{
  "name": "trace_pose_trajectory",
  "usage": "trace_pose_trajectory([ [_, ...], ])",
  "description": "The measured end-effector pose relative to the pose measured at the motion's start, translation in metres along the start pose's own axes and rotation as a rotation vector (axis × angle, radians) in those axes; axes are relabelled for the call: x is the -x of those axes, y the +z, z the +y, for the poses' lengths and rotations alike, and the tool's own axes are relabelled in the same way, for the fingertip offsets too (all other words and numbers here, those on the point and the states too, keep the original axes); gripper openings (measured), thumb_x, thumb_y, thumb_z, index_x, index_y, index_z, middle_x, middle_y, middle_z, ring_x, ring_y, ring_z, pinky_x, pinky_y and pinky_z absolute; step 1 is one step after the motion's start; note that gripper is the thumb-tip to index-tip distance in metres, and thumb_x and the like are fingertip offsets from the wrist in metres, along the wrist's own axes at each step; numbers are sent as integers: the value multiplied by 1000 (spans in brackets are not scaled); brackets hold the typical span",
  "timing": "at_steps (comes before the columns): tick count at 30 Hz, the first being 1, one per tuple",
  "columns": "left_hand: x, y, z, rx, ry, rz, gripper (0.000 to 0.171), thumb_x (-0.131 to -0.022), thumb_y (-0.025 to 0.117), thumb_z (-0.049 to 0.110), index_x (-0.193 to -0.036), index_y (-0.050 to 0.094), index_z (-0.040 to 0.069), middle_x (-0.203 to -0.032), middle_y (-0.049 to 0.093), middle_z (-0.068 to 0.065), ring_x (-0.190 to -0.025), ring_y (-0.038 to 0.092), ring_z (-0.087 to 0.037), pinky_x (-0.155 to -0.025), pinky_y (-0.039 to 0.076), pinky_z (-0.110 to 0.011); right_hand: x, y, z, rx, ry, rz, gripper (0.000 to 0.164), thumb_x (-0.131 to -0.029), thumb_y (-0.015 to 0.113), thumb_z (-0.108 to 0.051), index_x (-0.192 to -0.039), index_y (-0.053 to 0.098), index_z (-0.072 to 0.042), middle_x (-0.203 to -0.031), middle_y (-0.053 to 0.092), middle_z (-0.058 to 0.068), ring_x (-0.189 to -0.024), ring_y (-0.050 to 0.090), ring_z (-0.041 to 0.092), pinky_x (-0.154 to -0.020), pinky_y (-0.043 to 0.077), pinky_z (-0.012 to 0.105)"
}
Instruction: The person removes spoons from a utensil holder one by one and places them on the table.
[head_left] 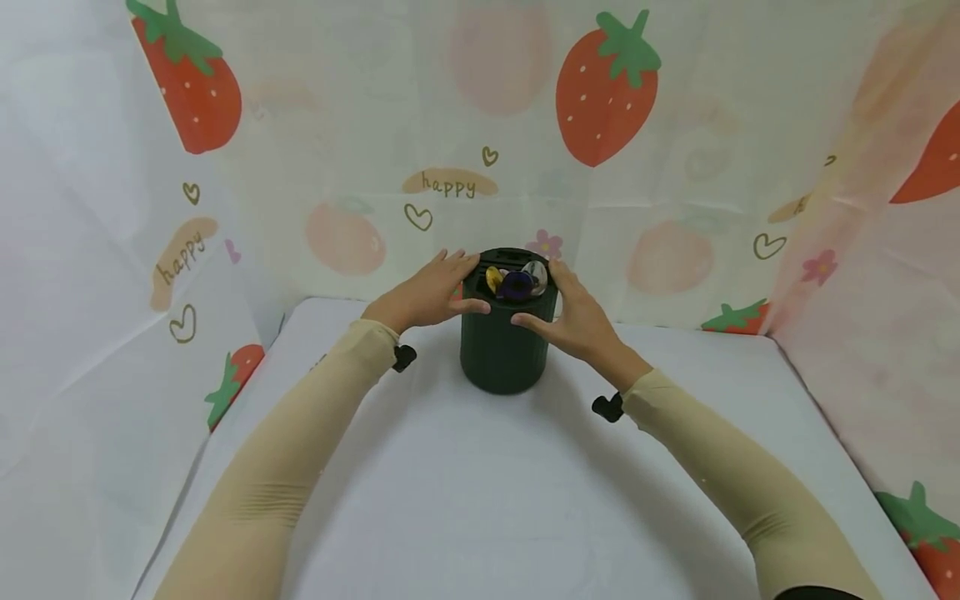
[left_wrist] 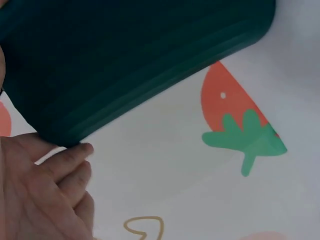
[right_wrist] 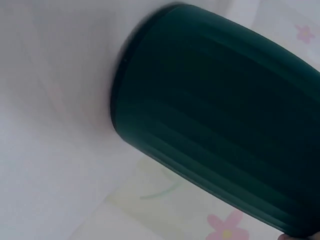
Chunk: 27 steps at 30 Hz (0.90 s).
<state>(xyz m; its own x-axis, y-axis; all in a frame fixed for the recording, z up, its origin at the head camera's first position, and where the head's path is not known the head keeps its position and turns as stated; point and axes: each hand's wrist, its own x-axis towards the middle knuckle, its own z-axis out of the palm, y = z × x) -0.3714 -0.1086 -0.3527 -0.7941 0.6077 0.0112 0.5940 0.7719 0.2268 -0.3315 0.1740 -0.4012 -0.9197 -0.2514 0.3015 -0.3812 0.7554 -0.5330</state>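
Observation:
A dark green utensil holder (head_left: 502, 354) stands upright toward the back of the white table, its top partly covered by a slotted insert. Out of its opening show a gold rounded piece (head_left: 493, 279), a dark blue round piece (head_left: 516, 286) and a silvery spoon-like head (head_left: 536, 276). My left hand (head_left: 431, 292) holds the left side near the rim, thumb across the front. On the opposite side my right hand (head_left: 573, 317) grips it the same way. The left wrist view shows the left fingertips (left_wrist: 82, 150) at the holder's edge; the holder's wall hides most of the right hand in the right wrist view.
A white cloth covers the table (head_left: 480, 500). Behind it hangs a strawberry-printed curtain (head_left: 360, 108), close beyond the holder, with more printed cloth along the left and right sides. Dark wrist-worn devices (head_left: 608, 407) sit at both cuffs.

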Motion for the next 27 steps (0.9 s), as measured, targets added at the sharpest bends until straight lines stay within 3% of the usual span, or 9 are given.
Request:
trace_pose_trajectory([
  [8,-6,1,17,-59,-19,15,105,-105,50,71,-171,12,-1,-179,6,-21,-167,3,-35,-136,-1,-49,1,-1,3,-15,-13,11,126,-86,78,-74,-174,17,-9,-178,17,17,-164,21,37,-127,30,64],
  [18,-17,11,16,1,0,29,111,-101,53,76,-173,6,6,-181,0,-13,-167,-2,-28,-136,-2,-44,1,-1,4,-21,-10,-14,125,-87,79,-72,-174,13,-12,-179,15,16,-165,17,35,-129,28,62],
  [27,-19,13,16,21,-18,26,114,-99,50,80,-174,4,8,-181,-2,-10,-167,-3,-25,-136,-1,-41,0,-3,9,-28,-36,-16,124,-87,78,-72,-174,15,-9,-179,16,16,-165,17,34,-129,28,61],
])
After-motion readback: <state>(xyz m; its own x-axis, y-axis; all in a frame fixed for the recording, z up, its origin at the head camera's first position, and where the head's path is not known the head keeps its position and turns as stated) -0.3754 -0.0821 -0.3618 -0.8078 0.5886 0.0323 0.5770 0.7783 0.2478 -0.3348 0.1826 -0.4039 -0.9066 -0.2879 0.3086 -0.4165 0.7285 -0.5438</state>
